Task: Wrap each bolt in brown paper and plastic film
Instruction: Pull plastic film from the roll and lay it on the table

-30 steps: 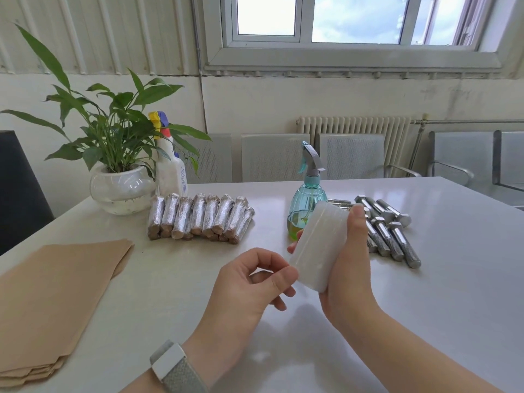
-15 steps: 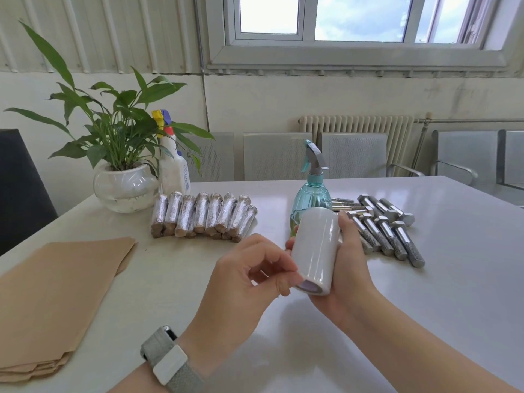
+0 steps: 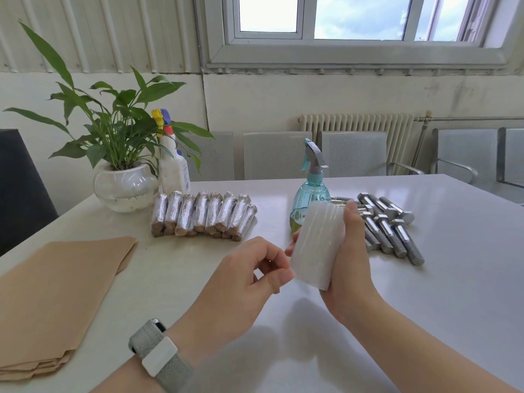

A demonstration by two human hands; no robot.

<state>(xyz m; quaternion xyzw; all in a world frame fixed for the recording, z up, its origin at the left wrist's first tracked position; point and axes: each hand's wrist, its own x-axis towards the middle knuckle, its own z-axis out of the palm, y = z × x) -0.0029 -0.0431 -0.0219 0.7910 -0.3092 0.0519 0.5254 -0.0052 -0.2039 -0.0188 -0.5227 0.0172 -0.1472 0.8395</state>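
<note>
While my right hand [image 3: 347, 268] wraps round a white, translucent roll of plastic film [image 3: 316, 245], thumb up along its far side and fingers curled behind it, I hold it tilted above the white tabletop [image 3: 425, 293]. My left hand [image 3: 243, 282], with a grey woven watch strap [image 3: 158, 355] on the wrist, sits right at the roll's near edge, thumb and forefinger curled together in a pinch; they may be nipping the loose end of the film, though it is too clear for me to be sure. Bare steel hex bolts [image 3: 388, 225] lie in a loose bunch to the right, just behind the roll. Eight or so finished bundles, brown paper under shiny film [image 3: 204, 217], lie side by side farther back and left. A stack of brown paper sheets [image 3: 56, 296] rests at the left edge. A teal spray bottle [image 3: 310, 194] stands behind the roll, and a leafy plant in a round white pot [image 3: 124, 185] stands beside a white cleaner bottle [image 3: 173, 171].
</note>
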